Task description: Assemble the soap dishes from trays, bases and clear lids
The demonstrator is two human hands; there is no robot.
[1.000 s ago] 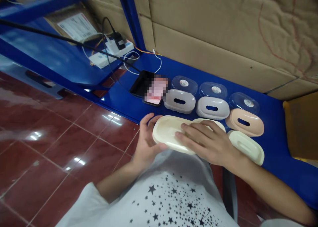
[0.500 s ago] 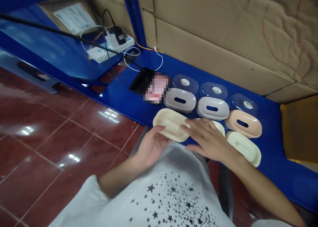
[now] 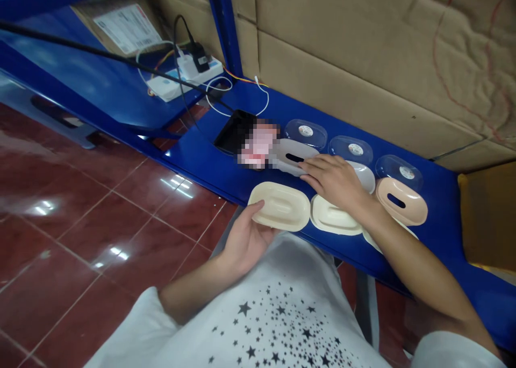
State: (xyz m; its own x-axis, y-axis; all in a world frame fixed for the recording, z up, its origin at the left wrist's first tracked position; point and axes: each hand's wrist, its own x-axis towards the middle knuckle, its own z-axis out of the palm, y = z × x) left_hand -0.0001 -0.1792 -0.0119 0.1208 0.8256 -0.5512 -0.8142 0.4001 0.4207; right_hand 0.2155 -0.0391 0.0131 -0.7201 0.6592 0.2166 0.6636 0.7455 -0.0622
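1. Head view, things around: a blue shelf [image 3: 201,137] crosses the frame. In its middle part, a black tray [image 3: 230,133] stands by a phone [image 3: 258,145] with blurred screen. Three clear lids [image 3: 307,129] lie in a row behind the slotted pieces. To the right of centre are the lilac piece [image 3: 366,175] and the peach piece [image 3: 403,193]. A white power strip [image 3: 165,88] is in the upper left.

2. The right forearm stands in the way: it hides most of the pale green dish [image 3: 373,240], and the right hand covers part of the lilac piece and of the second cream dish [image 3: 328,220].

3. The left hand [image 3: 248,242], at the centre, is half closed on the first cream dish [image 3: 281,207], with its thumb over the near left rim and its fingers below.

4. The right hand [image 3: 332,180] is palm down, its fingers slightly bent, with the fingertips at the right end of the grey slotted piece [image 3: 284,152]. I cannot tell if it grips this piece.

5. Half a second ago, the right hand was at the right end of the first cream dish; now it is farther up in the frame. The left hand keeps its hold.
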